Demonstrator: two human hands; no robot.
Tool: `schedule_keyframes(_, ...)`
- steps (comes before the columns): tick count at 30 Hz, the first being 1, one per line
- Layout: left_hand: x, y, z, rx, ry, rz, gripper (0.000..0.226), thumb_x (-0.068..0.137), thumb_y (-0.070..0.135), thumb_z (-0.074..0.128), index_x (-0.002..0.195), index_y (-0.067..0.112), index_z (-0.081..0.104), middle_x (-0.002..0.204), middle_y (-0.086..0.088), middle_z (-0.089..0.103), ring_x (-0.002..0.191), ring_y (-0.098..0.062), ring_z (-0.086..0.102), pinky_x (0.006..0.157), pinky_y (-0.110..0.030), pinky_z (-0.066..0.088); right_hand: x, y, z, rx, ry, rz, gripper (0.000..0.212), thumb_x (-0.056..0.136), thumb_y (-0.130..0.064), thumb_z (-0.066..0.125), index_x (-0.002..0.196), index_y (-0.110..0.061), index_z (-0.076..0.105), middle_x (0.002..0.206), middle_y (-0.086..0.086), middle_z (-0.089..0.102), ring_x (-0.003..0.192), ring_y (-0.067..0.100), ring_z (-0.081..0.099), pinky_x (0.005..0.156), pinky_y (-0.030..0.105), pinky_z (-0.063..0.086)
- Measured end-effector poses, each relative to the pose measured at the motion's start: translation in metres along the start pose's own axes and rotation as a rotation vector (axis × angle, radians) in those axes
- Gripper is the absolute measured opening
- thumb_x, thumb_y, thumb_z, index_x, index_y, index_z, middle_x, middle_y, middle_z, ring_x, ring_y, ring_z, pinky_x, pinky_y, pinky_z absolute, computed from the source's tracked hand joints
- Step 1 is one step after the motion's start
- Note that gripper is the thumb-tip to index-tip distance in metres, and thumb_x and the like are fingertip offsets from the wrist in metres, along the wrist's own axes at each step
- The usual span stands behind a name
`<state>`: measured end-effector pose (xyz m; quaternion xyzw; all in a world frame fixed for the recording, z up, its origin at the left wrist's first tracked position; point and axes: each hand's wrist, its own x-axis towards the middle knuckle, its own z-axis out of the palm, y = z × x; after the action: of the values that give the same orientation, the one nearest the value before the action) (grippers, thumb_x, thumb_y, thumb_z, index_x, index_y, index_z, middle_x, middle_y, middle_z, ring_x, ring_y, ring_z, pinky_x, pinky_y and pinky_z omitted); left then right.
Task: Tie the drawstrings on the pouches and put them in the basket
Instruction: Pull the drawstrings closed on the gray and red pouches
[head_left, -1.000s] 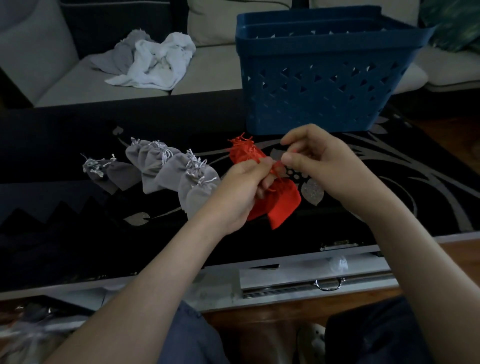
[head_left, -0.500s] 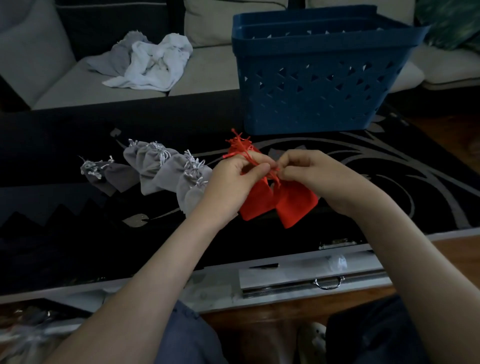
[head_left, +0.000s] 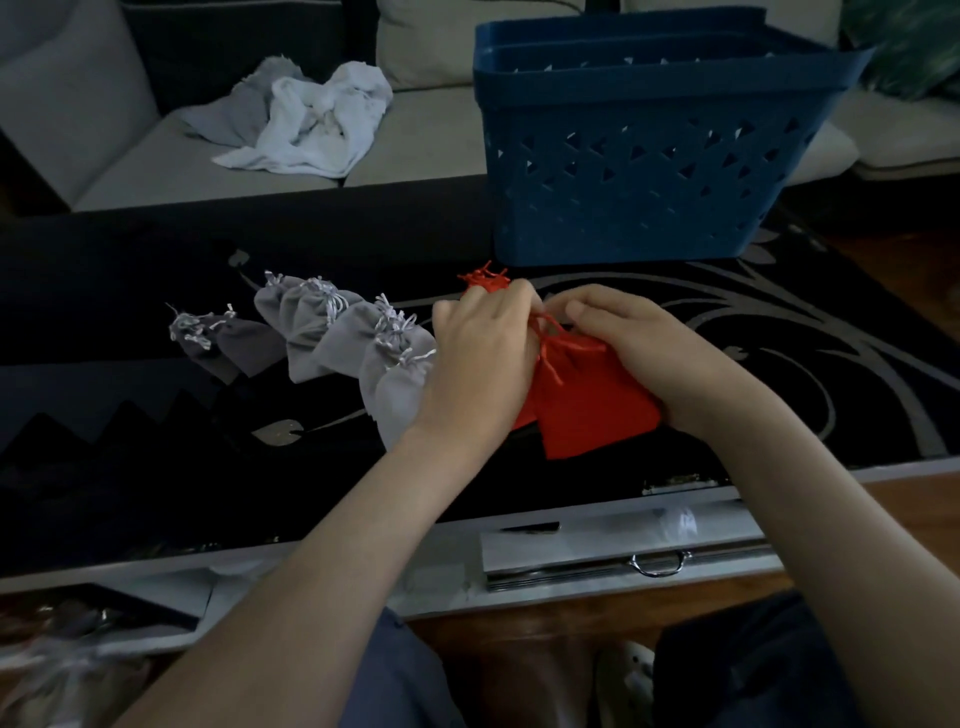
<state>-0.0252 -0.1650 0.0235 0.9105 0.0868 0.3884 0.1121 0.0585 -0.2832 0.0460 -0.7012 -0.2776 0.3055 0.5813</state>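
A red pouch (head_left: 592, 410) lies on the black table (head_left: 130, 493), its gathered neck and red drawstring (head_left: 550, 353) between my hands. My left hand (head_left: 483, 364) has its fingers curled at the string from the left. My right hand (head_left: 634, 343) pinches the pouch's neck from the right. A second red pouch (head_left: 485, 278) peeks out just behind my left hand. Several grey pouches (head_left: 332, 338) with silver strings lie in a row to the left. The blue plastic basket (head_left: 649, 171) stands behind the hands; its inside is hidden.
A grey sofa with crumpled white and grey cloths (head_left: 306, 122) runs along the back. The table's front edge holds a drawer with a metal handle (head_left: 658, 564). A wooden floor and my knees lie below.
Both hands have come down from mid-air and the red pouch now rests on the table. The hands have closed in together at the pouch's neck.
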Motion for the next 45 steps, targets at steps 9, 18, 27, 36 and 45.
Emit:
schedule_keyframes(9, -0.004, -0.004, -0.003, -0.203, 0.041, -0.007, 0.012, 0.092, 0.019, 0.058, 0.1, 0.013, 0.065, 0.085, 0.003, 0.067, 0.08, -0.009, 0.055, 0.086, -0.013, 0.025, -0.001, 0.0, -0.002, 0.002, -0.016, -0.084, 0.013, 0.092, -0.017, 0.056, 0.085, -0.012, 0.066, 0.075, 0.003, 0.066, 0.072, 0.021, 0.058, 0.069, 0.034, 0.042)
schedule_keyframes(18, 0.001, 0.0, -0.009, -0.115, 0.114, 0.028, 0.004, 0.086, 0.007, 0.062, 0.083, 0.009, 0.061, 0.072, 0.005, 0.056, 0.074, -0.008, 0.041, 0.072, -0.02, 0.023, -0.004, -0.002, 0.0, 0.133, -0.154, -0.007, 0.016, 0.094, -0.018, 0.051, 0.085, -0.01, 0.061, 0.064, -0.003, 0.066, 0.054, 0.003, 0.06, 0.051, 0.015, 0.047)
schedule_keyframes(27, -0.003, 0.001, -0.01, -0.216, 0.001, 0.025, 0.007, 0.09, 0.014, 0.055, 0.095, 0.01, 0.059, 0.08, 0.004, 0.062, 0.078, -0.007, 0.05, 0.081, -0.017, 0.029, -0.004, -0.003, -0.004, 0.134, -0.147, -0.011, 0.017, 0.081, -0.028, 0.058, 0.082, -0.011, 0.063, 0.07, 0.002, 0.062, 0.061, 0.01, 0.057, 0.059, 0.02, 0.048)
schedule_keyframes(36, -0.003, -0.002, -0.007, -0.259, -0.023, 0.041, 0.019, 0.096, 0.019, 0.045, 0.1, 0.011, 0.062, 0.085, 0.003, 0.063, 0.079, -0.006, 0.049, 0.083, -0.015, 0.029, -0.004, -0.006, 0.003, 0.122, 0.025, -0.097, 0.02, 0.093, -0.005, 0.049, 0.075, -0.012, 0.054, 0.056, -0.008, 0.052, 0.051, 0.002, 0.046, 0.054, 0.017, 0.036)
schedule_keyframes(45, -0.003, -0.004, -0.005, -0.4, -0.061, -0.105, 0.027, 0.101, 0.018, 0.038, 0.105, 0.011, 0.063, 0.088, 0.006, 0.065, 0.083, -0.009, 0.059, 0.08, -0.025, 0.042, 0.002, 0.0, 0.004, 0.287, 0.299, -0.164, 0.024, 0.097, -0.018, 0.049, 0.074, -0.012, 0.054, 0.072, 0.005, 0.062, 0.066, 0.016, 0.058, 0.064, 0.028, 0.049)
